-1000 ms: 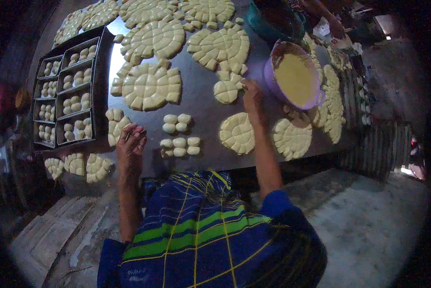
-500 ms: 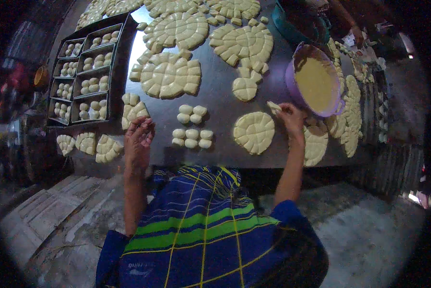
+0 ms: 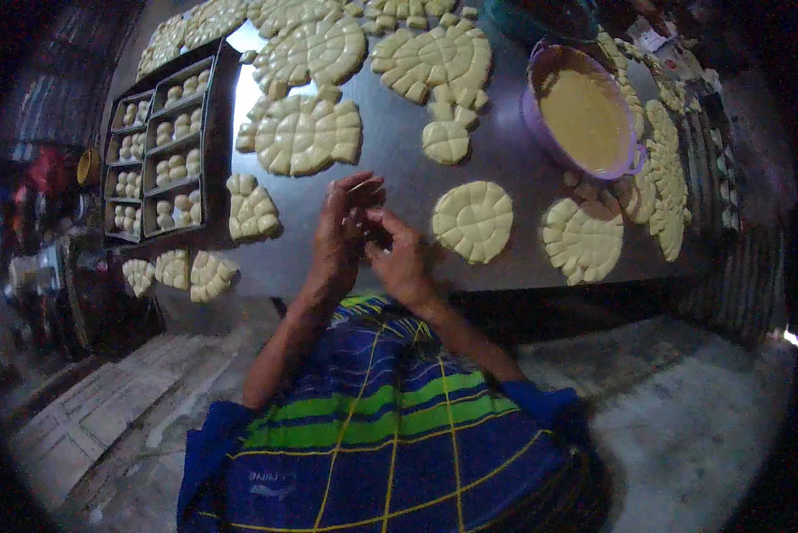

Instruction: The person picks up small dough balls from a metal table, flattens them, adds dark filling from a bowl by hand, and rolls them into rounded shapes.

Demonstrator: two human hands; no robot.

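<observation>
My hands meet over the near middle of the table. My left hand (image 3: pixel 335 233) is raised on edge, its fingers stretched out and slightly curved. Against its palm side, my right hand (image 3: pixel 399 259) has its fingers bent and pressed together; whatever they hold is hidden. The hands cover the spot where small dough balls lay. To the right lies a round scored dough slab (image 3: pixel 472 222), with another scored slab (image 3: pixel 583 240) farther right. A smaller cut dough piece (image 3: pixel 252 208) rests left of my left hand.
A dark divided baking tray (image 3: pixel 205 151) holding dough balls stands at the left. Dough wedges (image 3: pixel 210 276) lie at the near left edge. Large scored slabs (image 3: pixel 301 133) cover the far table. A purple basin (image 3: pixel 534 111) of yellowish liquid stands right, beside more dough (image 3: pixel 668 195).
My right hand has moved left from beside the basin, where it held a dough strip. My left hand has moved right, away from the cut dough piece, to meet it. The view has shifted slightly.
</observation>
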